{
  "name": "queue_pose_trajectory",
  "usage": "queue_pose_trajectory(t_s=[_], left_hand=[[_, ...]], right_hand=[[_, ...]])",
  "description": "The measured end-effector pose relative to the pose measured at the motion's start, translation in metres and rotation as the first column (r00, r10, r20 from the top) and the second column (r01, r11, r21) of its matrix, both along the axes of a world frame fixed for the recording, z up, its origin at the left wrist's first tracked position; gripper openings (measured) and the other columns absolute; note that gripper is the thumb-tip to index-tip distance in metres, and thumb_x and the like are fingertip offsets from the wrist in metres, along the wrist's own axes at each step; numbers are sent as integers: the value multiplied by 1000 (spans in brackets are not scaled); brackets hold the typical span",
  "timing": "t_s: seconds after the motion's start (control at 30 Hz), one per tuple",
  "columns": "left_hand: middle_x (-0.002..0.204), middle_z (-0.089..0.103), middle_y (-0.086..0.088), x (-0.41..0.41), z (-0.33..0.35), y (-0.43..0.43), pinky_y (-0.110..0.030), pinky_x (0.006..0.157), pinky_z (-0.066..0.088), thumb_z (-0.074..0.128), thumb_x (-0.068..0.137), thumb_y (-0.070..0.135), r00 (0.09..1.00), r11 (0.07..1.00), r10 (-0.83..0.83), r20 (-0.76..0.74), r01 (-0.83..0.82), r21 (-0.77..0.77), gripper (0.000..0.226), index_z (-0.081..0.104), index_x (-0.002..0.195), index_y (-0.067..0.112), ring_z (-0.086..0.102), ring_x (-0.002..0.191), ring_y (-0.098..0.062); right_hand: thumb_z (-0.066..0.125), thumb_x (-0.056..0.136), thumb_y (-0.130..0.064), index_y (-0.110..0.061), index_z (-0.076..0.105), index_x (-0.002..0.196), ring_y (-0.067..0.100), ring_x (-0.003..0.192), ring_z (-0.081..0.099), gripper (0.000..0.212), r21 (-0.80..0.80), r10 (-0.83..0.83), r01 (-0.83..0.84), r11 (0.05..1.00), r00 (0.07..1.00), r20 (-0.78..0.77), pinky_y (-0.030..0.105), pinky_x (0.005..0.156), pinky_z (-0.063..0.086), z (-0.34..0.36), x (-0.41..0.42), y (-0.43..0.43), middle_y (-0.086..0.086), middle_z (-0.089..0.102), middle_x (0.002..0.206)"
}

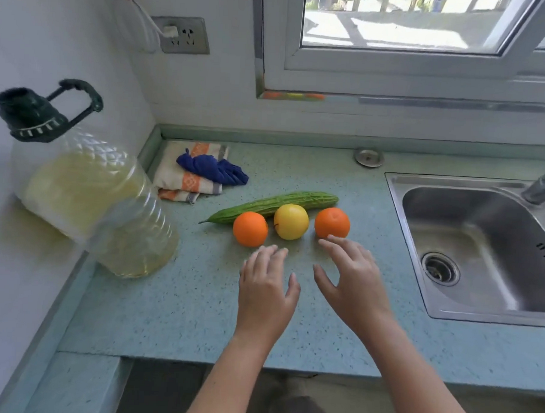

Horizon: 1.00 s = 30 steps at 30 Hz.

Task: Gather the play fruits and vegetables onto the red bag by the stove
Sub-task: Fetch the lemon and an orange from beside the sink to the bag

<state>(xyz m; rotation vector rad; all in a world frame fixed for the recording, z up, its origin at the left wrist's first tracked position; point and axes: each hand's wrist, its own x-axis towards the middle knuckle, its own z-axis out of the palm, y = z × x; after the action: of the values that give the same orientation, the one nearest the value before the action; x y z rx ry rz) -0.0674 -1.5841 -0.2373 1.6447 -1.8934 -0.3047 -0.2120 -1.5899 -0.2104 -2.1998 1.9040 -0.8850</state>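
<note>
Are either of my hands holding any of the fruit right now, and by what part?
Nothing is held. Both the left hand and right hand hover open near the fruit.

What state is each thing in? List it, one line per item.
left hand: open, empty, near left orange
right hand: open, fingertips at right orange
left orange: on counter
yellow apple: on counter, between oranges
right orange: on counter
bitter gourd: lying behind fruit
oil bottle: capped, partly full
sink: empty
</note>
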Motion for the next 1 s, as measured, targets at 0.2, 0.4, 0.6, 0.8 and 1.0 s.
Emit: queue_pose_trajectory(t_s=[0.2,0.4,0.6,0.8,1.0], left_hand=[[116,60,-16,-13,-3,-63,-49,91,44,41,80,34,999,998,18,48,-21,51,48,60,113,5,56,107,-35],[120,58,-17,-24,-20,-110,-50,91,46,54,77,33,995,991,19,100,-32,128,49,58,118,5,54,110,-37],[134,47,-15,-28,-36,-138,-43,103,32,65,79,31,990,977,2,138,-31,210,58,49,130,8,41,124,-34],[140,41,-10,-33,-43,-153,-37,106,25,65,81,34,991,963,-29,132,-8,268,60,45,133,11,34,130,-29],[142,36,-12,-36,-50,-157,-36,105,28,68,80,33,987,961,-58,148,15,277,65,42,135,11,33,130,-29]], right_hand=[[60,73,-28,-7,65,105,37,97,59,39,85,-16,13,996,999,35,50,82,48,-20,-29,-62,14,65,107],[72,73,-24,-5,63,109,37,98,58,41,146,-27,21,989,999,40,48,82,47,-44,-52,-110,15,63,109],[75,71,-27,-10,59,117,35,108,52,51,246,-25,11,969,998,56,46,89,43,-62,-59,-140,13,59,119],[73,73,-34,-15,52,126,28,119,42,60,361,-49,-7,932,988,147,41,94,39,-79,-63,-152,9,49,130],[74,72,-30,-16,45,130,24,119,40,67,398,-72,-53,916,953,293,28,93,32,-88,-59,-150,8,42,130]])
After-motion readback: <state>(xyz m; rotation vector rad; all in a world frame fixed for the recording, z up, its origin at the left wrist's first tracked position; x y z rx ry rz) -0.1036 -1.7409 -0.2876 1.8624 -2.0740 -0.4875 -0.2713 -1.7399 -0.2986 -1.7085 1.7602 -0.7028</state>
